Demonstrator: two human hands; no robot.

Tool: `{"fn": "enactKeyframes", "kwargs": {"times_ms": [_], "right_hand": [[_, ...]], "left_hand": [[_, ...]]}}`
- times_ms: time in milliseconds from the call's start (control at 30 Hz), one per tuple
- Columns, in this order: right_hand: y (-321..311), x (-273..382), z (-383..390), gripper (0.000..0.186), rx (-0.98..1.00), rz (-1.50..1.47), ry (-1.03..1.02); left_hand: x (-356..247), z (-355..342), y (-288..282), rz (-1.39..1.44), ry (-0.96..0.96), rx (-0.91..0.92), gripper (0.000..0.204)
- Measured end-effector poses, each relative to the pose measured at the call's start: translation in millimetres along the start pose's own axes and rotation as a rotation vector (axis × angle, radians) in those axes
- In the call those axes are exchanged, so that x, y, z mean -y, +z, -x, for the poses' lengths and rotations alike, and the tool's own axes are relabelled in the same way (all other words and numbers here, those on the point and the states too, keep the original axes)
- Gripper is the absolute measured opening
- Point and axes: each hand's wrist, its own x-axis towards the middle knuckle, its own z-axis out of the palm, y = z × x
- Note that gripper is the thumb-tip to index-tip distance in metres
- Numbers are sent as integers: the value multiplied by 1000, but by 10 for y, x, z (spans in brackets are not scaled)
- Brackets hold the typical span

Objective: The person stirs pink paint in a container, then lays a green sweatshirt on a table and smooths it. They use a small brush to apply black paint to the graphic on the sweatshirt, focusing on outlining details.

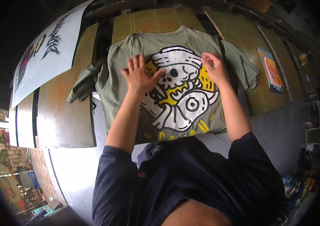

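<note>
An olive-green T-shirt (pixel 119 94) lies spread over a board, its collar at the far end and its sleeves out to both sides. It bears a large print (pixel 190 107) of a skull in a beanie with a fish, in white, black and yellow. Spread flat, my left hand (pixel 139 75) rests on the shirt at the left edge of the print. On the print's right side, by the beanie, is my right hand (pixel 214 68), its fingers curled and the thumb drawn up to them. Whether anything small is between those fingertips cannot be seen.
Several long brownish boards (pixel 60 116) fan out around the shirt. A white printed sheet (pixel 67 41) lies over those on the left. Small colourful cards (pixel 272 71) sit on a right-hand board. Cluttered tools (pixel 305 188) appear at the lower right, above a pale tiled floor (pixel 69 165).
</note>
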Motion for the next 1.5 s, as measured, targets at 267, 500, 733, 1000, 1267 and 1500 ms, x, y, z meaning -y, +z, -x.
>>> {"fn": "enactKeyframes", "kwargs": {"times_ms": [267, 500, 733, 1000, 1267, 1500], "right_hand": [[-219, -96, 177, 20, -85, -557, 226], [-1395, 384, 1647, 20, -529, 254, -76], [-1623, -740, 4487, 28, -525, 440, 863], [-1027, -795, 8965, 40, 230, 181, 2146], [-1599, -1212, 9512, 42, 94, 321, 1569], [-4765, -1769, 7832, 36, -996, 169, 1423]], "left_hand": [[339, -130, 22, -53, -113, 40, 87], [366, -214, 128, -284, -164, 137, 88], [313, -339, 106, -362, -309, 212, 86], [-3118, 496, -92, 278, 576, -280, 71], [-5456, 2396, 923, 520, 848, 437, 54], [-4889, 2209, 3393, -746, 291, 1096, 64]]}}
